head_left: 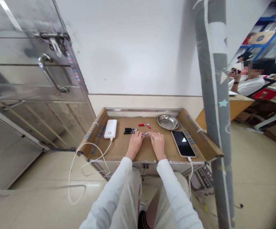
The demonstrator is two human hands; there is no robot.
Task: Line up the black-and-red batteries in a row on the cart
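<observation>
Small silvery piece (145, 134) is mid-desk betw. both hands, on the cardboard-lined desk (119, 149). Left hand (134, 143) fingers closed on its left end, right hand (157, 143) fingers closed on its right end. Black pens (130, 130) just left of it, red pen (144, 125) behind. Steel bowl (168, 122) and phone (183, 143) to the right; power bank (110, 128) w/ cable at left.
</observation>
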